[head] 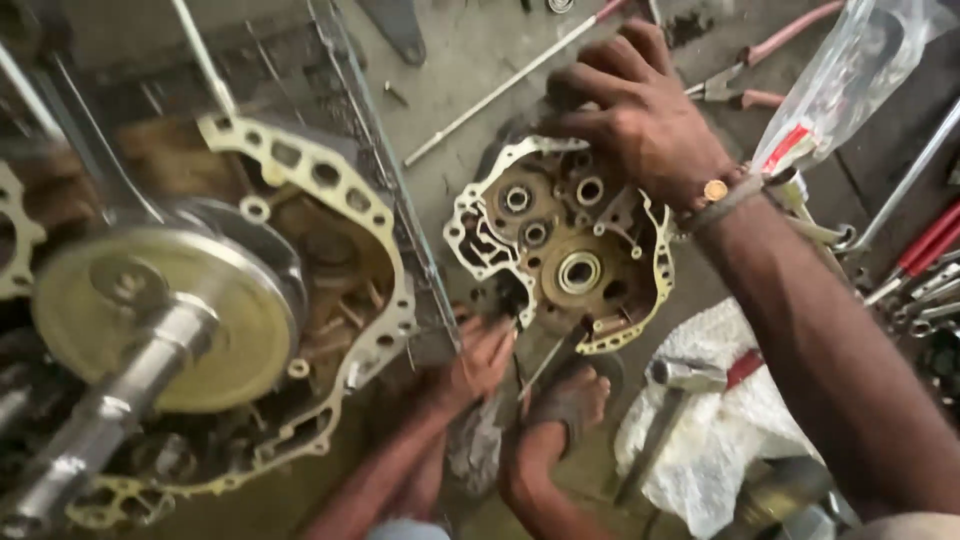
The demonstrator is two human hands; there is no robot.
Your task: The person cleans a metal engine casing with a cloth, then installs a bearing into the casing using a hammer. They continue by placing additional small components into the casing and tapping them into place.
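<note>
Engine case (560, 250), the smaller half with the bearings facing up, is lying flat on the concrete floor (470, 50), which looks like the easiest way to get at the inside and the gasket face. The right hand (640, 115) comes in from that side and sits on the case's far rim. Its fingers are bent and spread over the edge, clamped down on it rather than hanging open. My guess is it's there to stop the case sliding around. I can't see the thumb well, so I can't tell how far it wraps under. The left hand isn't in the shot.

At the near edge of the case, two other hands (480, 360) belong to somebody else. They're bunched up tight against the rim, one of them with what looks like a thin metal tool (545, 365) poking at the seam. It's too blurry to say what it is.

Left of the case sits the bigger half (300, 300), with its crank wheel and shaft (110, 400) sticking up toward the camera. Right of the case and nearer the camera, a hammer (665, 400) rests on a white rag (720, 440), parked close by. Beyond the case there's a long rod (500, 85) and pink-handled pliers (745, 85). A clear plastic bag (850, 70) lies to the far right, with a few wrenches (920, 290) off to the right too.
</note>
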